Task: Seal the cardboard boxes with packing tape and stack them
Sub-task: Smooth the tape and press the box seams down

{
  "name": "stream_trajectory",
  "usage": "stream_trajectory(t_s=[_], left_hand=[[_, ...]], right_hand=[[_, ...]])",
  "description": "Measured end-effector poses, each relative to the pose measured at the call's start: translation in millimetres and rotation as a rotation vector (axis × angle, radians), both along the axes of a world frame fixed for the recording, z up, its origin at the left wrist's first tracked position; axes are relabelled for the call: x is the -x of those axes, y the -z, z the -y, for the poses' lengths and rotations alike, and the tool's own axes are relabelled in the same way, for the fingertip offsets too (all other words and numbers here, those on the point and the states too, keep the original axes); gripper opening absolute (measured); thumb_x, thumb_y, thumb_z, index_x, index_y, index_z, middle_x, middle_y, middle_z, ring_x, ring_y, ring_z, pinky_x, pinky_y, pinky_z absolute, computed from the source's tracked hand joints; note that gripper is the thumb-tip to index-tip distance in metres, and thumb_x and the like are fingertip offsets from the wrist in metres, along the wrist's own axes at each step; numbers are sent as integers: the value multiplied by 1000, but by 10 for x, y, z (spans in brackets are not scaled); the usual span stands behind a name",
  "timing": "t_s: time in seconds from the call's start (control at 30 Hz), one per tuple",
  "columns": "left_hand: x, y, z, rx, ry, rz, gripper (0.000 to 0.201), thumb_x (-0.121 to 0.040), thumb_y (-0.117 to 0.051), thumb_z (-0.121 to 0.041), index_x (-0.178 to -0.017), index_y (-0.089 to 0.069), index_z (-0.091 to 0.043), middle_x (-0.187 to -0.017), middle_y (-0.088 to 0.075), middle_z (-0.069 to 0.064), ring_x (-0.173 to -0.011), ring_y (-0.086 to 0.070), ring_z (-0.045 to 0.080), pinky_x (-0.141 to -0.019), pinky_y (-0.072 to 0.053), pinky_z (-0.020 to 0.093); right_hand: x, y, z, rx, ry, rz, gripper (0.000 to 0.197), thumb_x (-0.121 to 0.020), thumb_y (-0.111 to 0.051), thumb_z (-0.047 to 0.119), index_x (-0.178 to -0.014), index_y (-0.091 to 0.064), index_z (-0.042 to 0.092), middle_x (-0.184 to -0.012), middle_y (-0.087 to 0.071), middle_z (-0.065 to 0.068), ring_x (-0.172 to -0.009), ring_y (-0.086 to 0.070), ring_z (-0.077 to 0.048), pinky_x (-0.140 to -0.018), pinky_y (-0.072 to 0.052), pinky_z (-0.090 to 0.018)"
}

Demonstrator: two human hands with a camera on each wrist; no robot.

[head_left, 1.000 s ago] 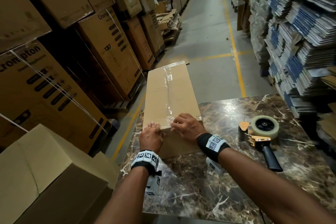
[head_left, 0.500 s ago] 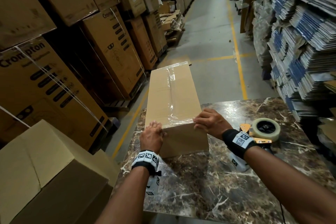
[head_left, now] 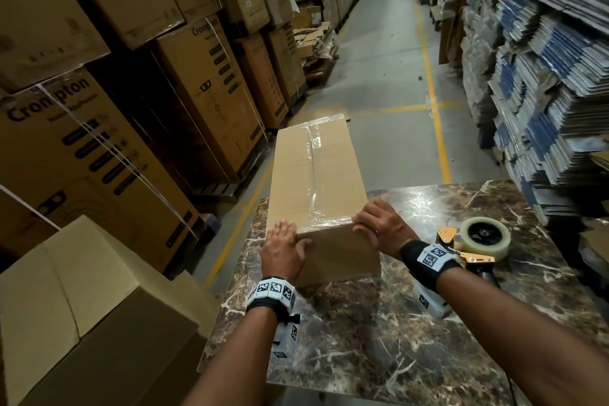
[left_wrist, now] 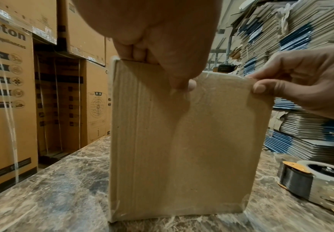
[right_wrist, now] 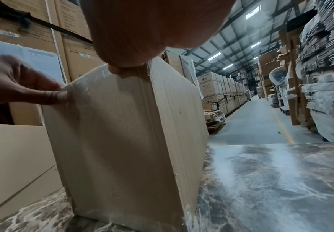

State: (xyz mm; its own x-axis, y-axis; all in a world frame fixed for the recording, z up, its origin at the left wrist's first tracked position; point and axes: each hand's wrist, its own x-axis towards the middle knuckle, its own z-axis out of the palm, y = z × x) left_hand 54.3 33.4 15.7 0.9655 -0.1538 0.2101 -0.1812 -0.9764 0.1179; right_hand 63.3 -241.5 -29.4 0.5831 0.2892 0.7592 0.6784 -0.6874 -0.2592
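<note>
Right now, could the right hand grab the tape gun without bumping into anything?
Probably yes. The tape gun lies on the marble table just beside the right hand, with nothing between them. That hand grips the box corner, so it must let go first.

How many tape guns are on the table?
1. The tape gun lies on the marble table, to the right of the long box, just past the right hand. Its handle is partly hidden behind that wrist.
</note>
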Motion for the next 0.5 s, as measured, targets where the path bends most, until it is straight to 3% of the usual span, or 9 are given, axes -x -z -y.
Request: stream_trajectory(t_s=[0.07, 0.13, 0.27, 0.33, 0.4, 0.5], left_hand=[[27, 37, 58, 0, 9, 41, 63, -104, -47, -49, -155, -41, -12, -164, -33, 12, -154, -26, 26, -126, -20, 37], [36, 54, 172, 10, 95, 96, 55, -106, -47, -35, -153, -44, -6, -161, -36, 17, -153, -30, 30, -126, -18, 38], [-27, -2, 493, 56, 364, 191, 42, -92, -70, -8, -134, -65, -5, -141, -60, 18, -132, -57, 35, -112, -41, 45], [-25, -86, 618, 54, 463, 156, 32, -93, -67, -9, -124, -70, -6, -130, -68, 18, -121, -65, 36, -97, -57, 52], [-39, -95, 628, 76, 484, 136, 26, -95, -64, -12, -119, -73, -7, -125, -70, 18, -115, -69, 36, -84, -62, 53], [-95, 37, 420, 107, 451, 157, 27, -95, -69, -13, -121, -73, -8, -127, -70, 17, -115, -69, 36, -91, -60, 51]], right_hand=[[6, 10, 0, -9, -4, -6, 8, -94, -74, 13, -95, -71, 6, -87, -60, -7, -80, -51, -26, -74, -50, -40], [15, 6, 2, -11, -1, -15, 8, -93, -75, 12, -94, -71, 6, -87, -60, -6, -80, -51, -26, -74, -50, -40], [33, -7, -18, 9, 31, -13, 9, -91, -78, 12, -93, -71, 6, -85, -59, -7, -80, -51, -27, -73, -49, -38], [42, -1, -22, 9, 45, -8, 9, -91, -77, 12, -93, -71, 6, -85, -59, -7, -80, -51, -27, -73, -48, -37], [49, 17, -24, -3, 50, -7, 9, -93, -75, 13, -94, -72, 6, -85, -60, -7, -80, -51, -27, -74, -48, -36], [46, 42, -37, -15, 57, -13, 9, -94, -75, 15, -96, -72, 7, -85, -60, -6, -80, -51, -26, -72, -49, -35]])
